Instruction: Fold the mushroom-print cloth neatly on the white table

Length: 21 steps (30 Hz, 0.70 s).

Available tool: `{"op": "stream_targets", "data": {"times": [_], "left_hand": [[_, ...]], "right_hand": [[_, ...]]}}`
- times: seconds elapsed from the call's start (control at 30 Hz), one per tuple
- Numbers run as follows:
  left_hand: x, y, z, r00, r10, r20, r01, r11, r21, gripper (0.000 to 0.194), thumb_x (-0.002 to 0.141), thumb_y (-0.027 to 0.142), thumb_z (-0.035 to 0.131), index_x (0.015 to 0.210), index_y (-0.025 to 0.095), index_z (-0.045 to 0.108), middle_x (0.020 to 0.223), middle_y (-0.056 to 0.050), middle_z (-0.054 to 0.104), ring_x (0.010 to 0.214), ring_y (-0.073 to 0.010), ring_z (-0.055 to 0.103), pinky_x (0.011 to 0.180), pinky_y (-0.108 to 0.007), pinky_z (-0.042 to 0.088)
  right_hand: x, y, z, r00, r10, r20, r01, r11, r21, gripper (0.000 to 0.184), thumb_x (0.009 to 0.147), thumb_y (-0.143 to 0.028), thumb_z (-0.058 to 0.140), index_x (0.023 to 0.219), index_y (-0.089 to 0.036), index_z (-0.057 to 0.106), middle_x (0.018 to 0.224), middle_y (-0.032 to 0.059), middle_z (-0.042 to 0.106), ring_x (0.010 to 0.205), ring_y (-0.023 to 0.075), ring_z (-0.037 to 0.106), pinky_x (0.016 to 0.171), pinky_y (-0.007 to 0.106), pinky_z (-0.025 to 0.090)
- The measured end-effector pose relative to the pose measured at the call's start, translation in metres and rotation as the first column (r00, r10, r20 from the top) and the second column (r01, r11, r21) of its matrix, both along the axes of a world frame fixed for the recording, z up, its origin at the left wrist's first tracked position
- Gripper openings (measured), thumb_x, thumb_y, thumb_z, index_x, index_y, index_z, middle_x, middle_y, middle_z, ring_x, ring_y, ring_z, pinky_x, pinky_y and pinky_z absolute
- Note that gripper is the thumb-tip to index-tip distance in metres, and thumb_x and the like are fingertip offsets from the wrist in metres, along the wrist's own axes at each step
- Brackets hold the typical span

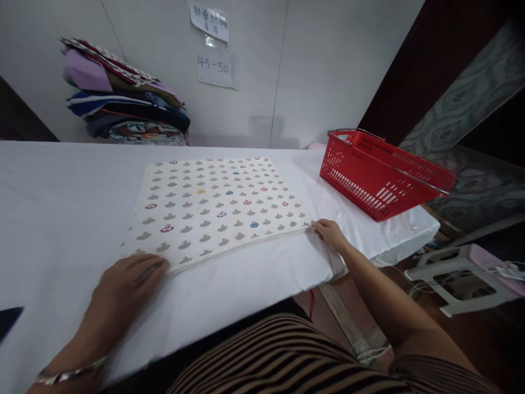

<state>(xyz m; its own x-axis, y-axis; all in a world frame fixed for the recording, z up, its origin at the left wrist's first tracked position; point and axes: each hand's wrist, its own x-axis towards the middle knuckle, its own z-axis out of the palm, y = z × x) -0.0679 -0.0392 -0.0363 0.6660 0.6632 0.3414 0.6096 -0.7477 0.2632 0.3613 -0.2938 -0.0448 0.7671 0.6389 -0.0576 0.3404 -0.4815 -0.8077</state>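
A cream cloth (217,205) printed with small grey and coloured shapes lies flat on the white-covered table (61,208). My left hand (123,290) rests at the cloth's near left corner, fingers closed together pinching the edge. My right hand (330,232) is at the near right corner, fingertips pinching that corner. Both hands hold the cloth's near edge down on the table.
A red plastic basket (381,175) with metal handles stands at the table's right end. A stack of folded fabrics (123,96) sits at the back left against the wall. A white stool (463,276) stands on the floor at right.
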Motion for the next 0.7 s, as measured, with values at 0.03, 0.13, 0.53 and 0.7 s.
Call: {"op": "stream_targets", "data": {"times": [0.03,0.13,0.53,0.7], "left_hand": [[-0.003,-0.002,-0.001,1.0,-0.013,0.01,0.013,1.0,-0.013,0.039,0.083,0.049,0.037,0.089,0.023,0.066,0.101,-0.004,0.067,0.101,-0.0238,0.058,0.093,-0.041,0.045],[-0.012,-0.004,-0.005,0.999,-0.032,0.044,0.034,0.998,-0.045,0.038,0.082,0.051,0.04,0.093,0.024,0.065,0.105,-0.004,0.065,0.103,-0.0233,0.057,0.094,-0.042,0.045],[-0.016,-0.004,-0.01,0.996,-0.063,0.067,0.065,0.997,-0.041,0.031,0.086,0.042,0.045,0.094,0.023,0.067,0.105,-0.005,0.065,0.1,-0.0209,0.058,0.09,-0.036,0.047],[0.026,-0.016,0.004,0.97,-0.237,0.051,0.234,0.971,0.053,0.028,0.089,0.037,0.043,0.094,0.023,0.066,0.101,-0.005,0.066,0.097,-0.021,0.058,0.088,-0.038,0.045]], "right_hand": [[0.0,0.003,0.003,1.0,0.002,-0.005,-0.002,0.999,-0.05,0.037,0.076,-0.051,0.053,0.061,-0.018,0.057,0.047,-0.0037,0.048,0.042,0.0089,0.04,0.042,0.022,0.03],[0.003,0.011,0.007,0.999,0.015,0.042,-0.006,0.98,-0.198,0.034,0.074,-0.048,0.056,0.06,-0.018,0.057,0.044,-0.0041,0.047,0.04,0.0086,0.038,0.04,0.022,0.028],[0.005,0.014,0.012,0.904,0.147,0.401,0.002,0.937,-0.349,0.017,0.074,-0.032,0.053,0.071,-0.019,0.064,0.063,0.0015,0.062,0.058,0.0153,0.054,0.053,0.025,0.036],[-0.029,0.03,0.016,0.736,0.411,0.538,-0.426,0.899,-0.104,0.018,0.081,-0.03,0.05,0.087,-0.02,0.064,0.085,0.0047,0.065,0.079,0.0178,0.059,0.07,0.029,0.046]]}}
